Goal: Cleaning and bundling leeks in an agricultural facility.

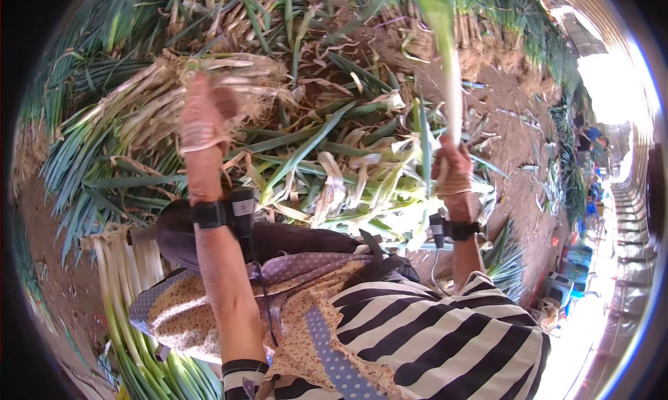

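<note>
Sitting above a heap of cut greens, the person reaches forward with both gloved hands. The left hand (pixel 203 125) is stretched out to a pile of leeks (pixel 149 97) lying with root ends toward it; the fingers curl down onto the tangled roots, but whether they actually grip a stalk cannot be told. The right hand (pixel 454 170) is closed in a fist around the white shaft of a single leek (pixel 451 73), held nearly upright, its shaft rising from the fist toward the top edge and blurring into green there. Each wrist carries a dark band (pixel 209 214), and a small black device with a cable sits just beside the left one.

Between the hands lies a loose litter of trimmings (pixel 334 170): stripped pale outer skins and cut green leaves, spread over the ground in front of the lap. At lower left, a bundle of cleaned leeks (pixel 122 289) lies beside the person's knee, white shafts parallel, green ends toward the lower edge. A patterned apron (pixel 306 309) and striped sleeves (pixel 431 337) fill the lower middle. Bare brown soil (pixel 508 115) shows at right, with further rows of green plants along the upper and right rim.
</note>
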Motion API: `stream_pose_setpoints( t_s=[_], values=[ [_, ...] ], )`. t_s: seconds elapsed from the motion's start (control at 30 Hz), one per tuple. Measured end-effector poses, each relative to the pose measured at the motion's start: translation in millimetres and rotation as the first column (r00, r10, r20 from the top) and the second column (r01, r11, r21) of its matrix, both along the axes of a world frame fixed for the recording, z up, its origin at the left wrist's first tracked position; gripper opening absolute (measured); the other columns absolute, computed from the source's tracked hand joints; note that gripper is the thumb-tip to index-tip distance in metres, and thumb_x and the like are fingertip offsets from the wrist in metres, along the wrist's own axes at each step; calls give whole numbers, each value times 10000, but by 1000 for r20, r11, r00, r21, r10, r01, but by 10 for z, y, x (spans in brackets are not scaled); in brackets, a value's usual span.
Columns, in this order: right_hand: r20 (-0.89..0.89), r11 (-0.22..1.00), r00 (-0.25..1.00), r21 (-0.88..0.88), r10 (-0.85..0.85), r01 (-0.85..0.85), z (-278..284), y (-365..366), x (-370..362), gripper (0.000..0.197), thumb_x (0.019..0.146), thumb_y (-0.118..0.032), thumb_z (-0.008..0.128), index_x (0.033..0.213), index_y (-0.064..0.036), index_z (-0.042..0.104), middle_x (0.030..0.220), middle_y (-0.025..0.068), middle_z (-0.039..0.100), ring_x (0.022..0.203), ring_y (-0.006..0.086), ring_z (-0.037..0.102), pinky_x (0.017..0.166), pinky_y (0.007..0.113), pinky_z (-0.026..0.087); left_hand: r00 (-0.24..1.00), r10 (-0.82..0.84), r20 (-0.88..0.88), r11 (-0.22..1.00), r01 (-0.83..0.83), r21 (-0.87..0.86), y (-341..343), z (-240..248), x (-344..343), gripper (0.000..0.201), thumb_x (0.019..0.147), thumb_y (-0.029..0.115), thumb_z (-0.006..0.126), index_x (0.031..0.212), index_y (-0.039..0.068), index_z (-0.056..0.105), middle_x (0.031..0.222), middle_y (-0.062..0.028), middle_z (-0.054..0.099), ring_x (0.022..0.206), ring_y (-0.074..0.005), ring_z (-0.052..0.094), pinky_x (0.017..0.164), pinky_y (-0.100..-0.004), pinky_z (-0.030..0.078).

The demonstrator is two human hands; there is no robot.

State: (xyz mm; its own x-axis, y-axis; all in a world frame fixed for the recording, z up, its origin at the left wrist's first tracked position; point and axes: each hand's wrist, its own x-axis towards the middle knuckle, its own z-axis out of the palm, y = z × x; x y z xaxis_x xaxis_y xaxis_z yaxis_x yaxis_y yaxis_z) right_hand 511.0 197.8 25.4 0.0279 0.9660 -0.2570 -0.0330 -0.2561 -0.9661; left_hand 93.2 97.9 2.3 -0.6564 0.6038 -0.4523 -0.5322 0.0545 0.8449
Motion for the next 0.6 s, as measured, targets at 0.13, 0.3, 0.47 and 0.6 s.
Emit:
stream_pose_setpoints(
  t_s=[0.13, 0.3, 0.47, 0.6],
  values=[
    [0, 882, 882, -32, -471, 471, -106, 178, 921, 296, 799, -330, 734, 796, -88, 564, 532, -6, 458, 385, 105, 433, 344, 248, 372, 996, 75, 39, 939, -84, 334, -143, -69, -137, 415, 890, 489, 573, 953, 88, 655, 738, -73, 659, 575, -178, 614, 464, -292, 467],
    [809, 938, 475, 310, -347, 158, -919, 99, 3744, 522, 862, -48, 520, 1373, -41, 418, 1207, 144, 576, 1040, 228, 585, 848, 338, 500, 992, 66, 112, 913, -105, 395, -167, -147, -163, 366, 876, 466, 611, 939, 106, 630, 734, -46, 662, 543, -174, 610, 444, -284, 468],
    [983, 925, 155, 35, -101, 379, -1123, -224, 4003, 413, 873, -148, 529, 1274, -52, 509, 1111, 132, 616, 1021, 238, 592, 842, 346, 496, 930, 279, 241, 837, -358, 414, -438, -290, -415, 314, 903, 397, 602, 914, 83, 611, 748, -106, 644, 608, -261, 609, 546, -392, 499],
    [999, 944, 24, -42, 36, 327, -1409, -1, 3569, 357, 882, -227, 537, 1194, -61, 581, 1034, 122, 647, 1005, 246, 598, 838, 353, 494, 849, 395, 352, 702, -526, 480, -712, -419, -697, 358, 896, 446, 590, 893, 88, 589, 784, -86, 644, 695, -266, 612, 648, -437, 511]
  ],
)
